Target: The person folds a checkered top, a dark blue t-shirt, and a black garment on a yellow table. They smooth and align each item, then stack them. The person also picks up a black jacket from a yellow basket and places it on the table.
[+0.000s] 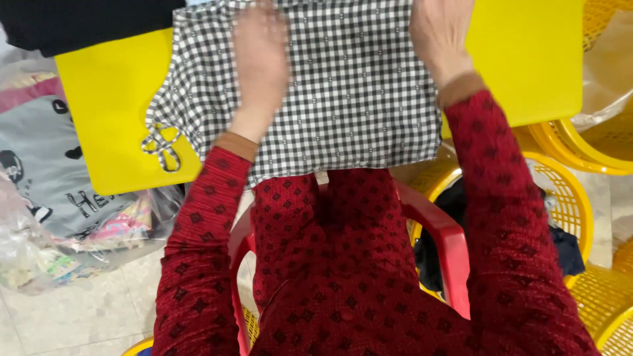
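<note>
A black-and-white checked garment [349, 92] lies spread over a yellow table [105, 105], its lower edge hanging off the near side and a tie string [161, 142] curling at its left. My left hand [258, 66] rests flat on the cloth's left half, slightly blurred. My right hand [440, 36] presses flat on the cloth's upper right part. Both arms wear red patterned sleeves with brown cuffs.
I sit in a red plastic chair [448, 244]. Yellow plastic baskets [567, 198] stand at the right, one holding dark clothing. Bagged clothes in clear plastic [59, 204] lie on the tiled floor at the left. A black cloth [79, 23] lies at the table's far left.
</note>
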